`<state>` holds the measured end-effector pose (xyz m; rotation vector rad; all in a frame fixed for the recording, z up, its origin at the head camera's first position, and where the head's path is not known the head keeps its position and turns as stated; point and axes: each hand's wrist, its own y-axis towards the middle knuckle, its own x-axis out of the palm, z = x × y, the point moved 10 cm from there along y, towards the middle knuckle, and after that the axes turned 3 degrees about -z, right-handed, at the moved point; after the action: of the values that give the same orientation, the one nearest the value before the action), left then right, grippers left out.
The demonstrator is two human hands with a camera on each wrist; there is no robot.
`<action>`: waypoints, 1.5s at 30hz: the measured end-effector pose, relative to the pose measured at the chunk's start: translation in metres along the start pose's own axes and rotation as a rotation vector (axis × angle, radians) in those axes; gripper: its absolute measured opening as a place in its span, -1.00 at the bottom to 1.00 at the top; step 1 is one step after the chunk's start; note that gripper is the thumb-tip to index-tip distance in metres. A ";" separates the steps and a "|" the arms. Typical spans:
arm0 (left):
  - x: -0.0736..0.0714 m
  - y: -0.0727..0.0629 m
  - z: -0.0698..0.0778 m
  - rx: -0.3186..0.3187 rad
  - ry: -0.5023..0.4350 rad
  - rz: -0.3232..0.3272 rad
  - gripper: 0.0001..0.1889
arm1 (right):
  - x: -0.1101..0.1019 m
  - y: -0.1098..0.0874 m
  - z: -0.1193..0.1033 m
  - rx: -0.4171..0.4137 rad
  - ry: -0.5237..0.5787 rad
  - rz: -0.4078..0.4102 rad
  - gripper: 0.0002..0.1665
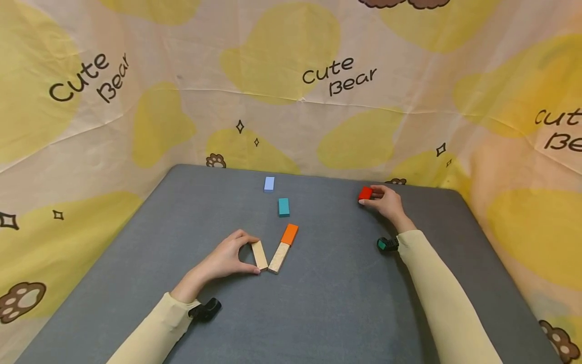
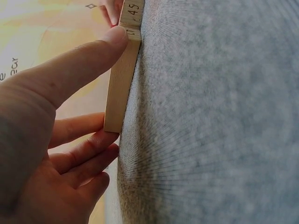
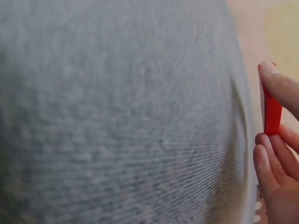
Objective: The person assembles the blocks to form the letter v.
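My left hand (image 1: pixel 229 258) pinches a plain wooden block (image 1: pixel 259 255) lengthwise, thumb at its near end and fingers at its far end. In the left wrist view that wooden block (image 2: pixel 119 88) lies along the grey cloth. Its near end stands close beside a second wooden block (image 1: pixel 279 258), and the two form a V. An orange block (image 1: pixel 289 234) continues the line from that second block's far end. At the back right, my right hand (image 1: pixel 386 202) holds a red block (image 1: pixel 365 193) between thumb and fingers; the red block (image 3: pixel 272 109) shows clearly in the right wrist view.
A teal block (image 1: pixel 284 207) lies beyond the orange one, and a light blue block (image 1: pixel 269 184) lies farther back. The grey table (image 1: pixel 327 303) ends against a patterned cloth backdrop (image 1: pixel 273 76) behind and at both sides.
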<state>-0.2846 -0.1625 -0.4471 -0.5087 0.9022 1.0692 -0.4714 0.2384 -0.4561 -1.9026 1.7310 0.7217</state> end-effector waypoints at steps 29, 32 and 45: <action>0.000 0.001 0.003 0.026 0.022 0.013 -0.21 | 0.008 -0.027 -0.047 -0.113 0.016 0.048 -0.07; 0.000 0.001 0.004 0.030 0.016 0.016 -0.21 | 0.011 -0.030 -0.052 -0.123 0.024 0.044 -0.08; -0.001 0.001 0.003 0.033 0.017 0.029 -0.21 | 0.033 -0.034 -0.065 -0.146 0.073 0.017 -0.11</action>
<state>-0.2843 -0.1603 -0.4445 -0.4797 0.9434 1.0758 -0.4303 0.1747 -0.4290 -2.0368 1.7847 0.8148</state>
